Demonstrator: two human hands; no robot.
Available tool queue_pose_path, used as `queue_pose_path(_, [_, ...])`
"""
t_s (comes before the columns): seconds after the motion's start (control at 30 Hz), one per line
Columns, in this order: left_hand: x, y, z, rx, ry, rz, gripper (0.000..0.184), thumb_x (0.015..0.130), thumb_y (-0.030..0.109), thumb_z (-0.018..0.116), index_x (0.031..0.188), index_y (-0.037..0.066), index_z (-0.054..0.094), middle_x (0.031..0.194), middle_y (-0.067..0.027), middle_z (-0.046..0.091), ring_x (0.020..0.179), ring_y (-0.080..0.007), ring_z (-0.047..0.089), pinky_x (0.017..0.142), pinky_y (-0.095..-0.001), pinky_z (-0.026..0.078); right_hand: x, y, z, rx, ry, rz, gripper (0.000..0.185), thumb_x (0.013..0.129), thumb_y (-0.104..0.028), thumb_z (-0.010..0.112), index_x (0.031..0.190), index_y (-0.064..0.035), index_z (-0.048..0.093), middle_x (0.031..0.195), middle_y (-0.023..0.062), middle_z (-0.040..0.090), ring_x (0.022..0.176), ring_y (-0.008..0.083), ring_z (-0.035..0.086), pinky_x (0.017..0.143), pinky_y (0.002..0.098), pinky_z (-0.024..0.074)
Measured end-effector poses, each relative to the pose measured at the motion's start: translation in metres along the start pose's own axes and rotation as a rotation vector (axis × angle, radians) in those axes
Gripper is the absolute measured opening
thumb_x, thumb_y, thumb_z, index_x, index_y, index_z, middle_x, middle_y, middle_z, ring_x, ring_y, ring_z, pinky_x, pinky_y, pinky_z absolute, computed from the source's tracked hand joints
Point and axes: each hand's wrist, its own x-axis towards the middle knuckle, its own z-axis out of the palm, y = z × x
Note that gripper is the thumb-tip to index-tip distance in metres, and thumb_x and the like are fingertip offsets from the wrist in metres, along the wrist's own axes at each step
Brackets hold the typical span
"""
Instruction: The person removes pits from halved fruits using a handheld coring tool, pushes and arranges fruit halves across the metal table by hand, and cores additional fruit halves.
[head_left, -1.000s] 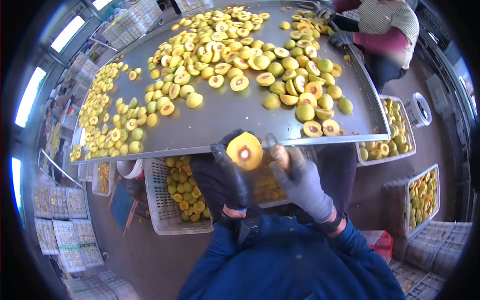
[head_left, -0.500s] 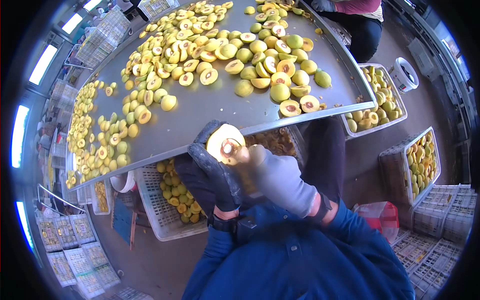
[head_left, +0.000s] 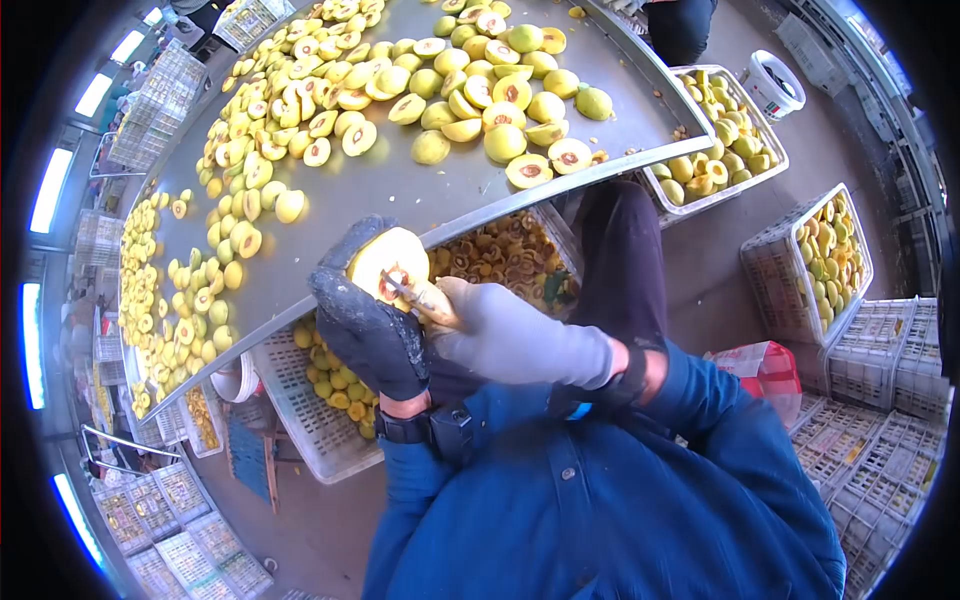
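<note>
My left hand [head_left: 368,325], in a dark, dusty glove, is closed around a halved yellow peach [head_left: 396,252] with its cut face up. My right hand [head_left: 525,335], in a pale grey glove, grips a pitting knife [head_left: 437,304] by its light, wood-like handle. The knife's narrow metal tip touches the reddish pit area in the middle of the cut face; how deep it goes I cannot tell. Both hands are just off the near edge of the metal table [head_left: 340,230], where many peach halves [head_left: 505,143] lie cut side up or down.
Beneath the hands is a crate of brownish peach scraps [head_left: 510,255]. A white crate of peaches [head_left: 310,410] stands lower left. More filled crates [head_left: 725,140] [head_left: 790,265], a white bucket [head_left: 775,85] and stacked crates [head_left: 880,350] are at right. Another person's dark-clothed leg [head_left: 680,28] shows beyond the table.
The view has shifted, with the table now higher and further left. My right hand has turned, so the knife's handle and tip now show at the peach's centre. The left hand still holds the peach.
</note>
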Motion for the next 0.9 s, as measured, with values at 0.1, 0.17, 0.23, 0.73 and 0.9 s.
queue_pose_path(0.1, [0.007, -0.004, -0.006, 0.105, -0.091, 0.142, 0.053, 0.106, 0.037, 0.034, 0.104, -0.006, 0.066, 0.1, -0.0144, 0.07, 0.09, -0.025, 0.068, 0.085, -0.0345, 0.053, -0.001, -0.012, -0.011, 0.196, -0.159, 0.171, 0.032, 0.088, -0.012, 0.063, 0.116, 0.0007, 0.055, 0.091, 0.0239, 0.067, 0.087, 0.0341, 0.068, 0.077, 0.042, 0.0517])
queue_pose_path(0.17, [0.014, -0.003, -0.013, 0.054, -0.246, 0.158, 0.055, 0.106, 0.039, 0.034, 0.103, -0.006, 0.066, 0.099, -0.0143, 0.07, 0.089, -0.025, 0.068, 0.083, -0.0351, 0.053, 0.002, -0.036, -0.017, -0.314, -0.184, 0.297, 0.033, 0.088, -0.013, 0.062, 0.117, 0.0013, 0.057, 0.092, 0.0245, 0.067, 0.088, 0.0344, 0.067, 0.079, 0.0417, 0.0512])
queue_pose_path(0.23, [0.02, -0.004, -0.02, 0.011, -0.356, 0.157, 0.057, 0.105, 0.04, 0.033, 0.102, -0.006, 0.066, 0.098, -0.014, 0.07, 0.087, -0.025, 0.068, 0.081, -0.0355, 0.053, -0.003, -0.036, -0.016, -0.383, -0.182, 0.269, 0.031, 0.088, -0.014, 0.062, 0.115, 0.0009, 0.058, 0.09, 0.0249, 0.067, 0.086, 0.0368, 0.067, 0.077, 0.0432, 0.0515])
queue_pose_path(0.73, [0.01, -0.04, -0.025, 0.249, -0.276, 0.337, 0.054, 0.103, 0.042, 0.044, 0.129, -0.005, 0.046, 0.123, -0.0193, 0.057, 0.104, -0.0322, 0.062, 0.09, -0.0399, 0.052, -0.002, 0.006, -0.028, -0.129, -0.277, 0.097, 0.023, 0.082, -0.015, 0.066, 0.096, 0.003, 0.066, 0.073, 0.0171, 0.063, 0.068, 0.0183, 0.062, 0.067, 0.0372, 0.0494])
queue_pose_path(0.9, [-0.008, -0.066, -0.008, 0.453, -0.094, 0.341, 0.062, 0.102, 0.04, 0.048, 0.143, -0.005, 0.035, 0.14, -0.0226, 0.049, 0.116, -0.0358, 0.059, 0.097, -0.0419, 0.051, 0.005, 0.037, -0.026, -0.216, -0.13, -0.112, 0.023, 0.08, -0.022, 0.069, 0.095, -0.005, 0.063, 0.073, 0.018, 0.065, 0.066, 0.034, 0.065, 0.063, 0.043, 0.0513])
